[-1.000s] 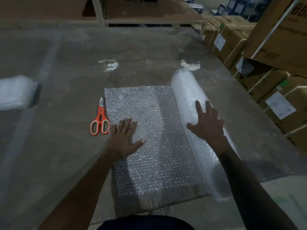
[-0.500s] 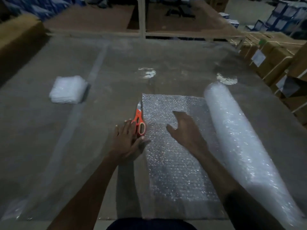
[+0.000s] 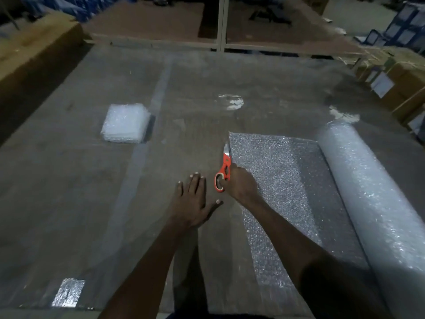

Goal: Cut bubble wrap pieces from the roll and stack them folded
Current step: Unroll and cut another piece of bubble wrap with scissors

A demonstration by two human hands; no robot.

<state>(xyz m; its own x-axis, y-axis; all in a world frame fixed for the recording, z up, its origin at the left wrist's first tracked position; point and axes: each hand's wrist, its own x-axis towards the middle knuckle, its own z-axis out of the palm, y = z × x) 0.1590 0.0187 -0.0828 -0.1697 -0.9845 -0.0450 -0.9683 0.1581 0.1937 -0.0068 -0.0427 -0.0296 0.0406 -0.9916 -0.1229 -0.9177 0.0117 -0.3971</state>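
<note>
Right hand [image 3: 241,183] is on the scissors [image 3: 224,170] now, fingers curled over the orange handles, blades pointing away from the person along the sheet's left edge. Looks like the pick-up ahead of a cut, tho the blades aren't open and nothing's been sliced on this length yet. Left hand [image 3: 194,203] lies flat on the counter [image 3: 253,88], fingers straight and spread, thumb out to the side, holding nothing. It sits just beside the scissors, prob. bracing the body while the other arm reaches across.

Bubble wrap roll [image 3: 368,192] lies along the right side, a fat translucent cylinder w/ a glittery, dimpled skin. From it the unrolled sheet [image 3: 282,180] runs leftward, flat on the counter, free edge right next to the blades. Laid out like that, it gives a straight line to cut along, and the roll's own weight likely pins the far side. The bubbles catch the light in small bright dots; the film looks thin and soft, so it should fold easily.

Folded stack [image 3: 125,123] waits well apart at far left, a squarish white pad of layered pieces, edges roughly lined up. Parked there, it's out of the cutting lane.

Counter surface is dull grey-brown w/ a shiny clear film over it. Cardboard boxes [image 3: 391,81] line the right side.
</note>
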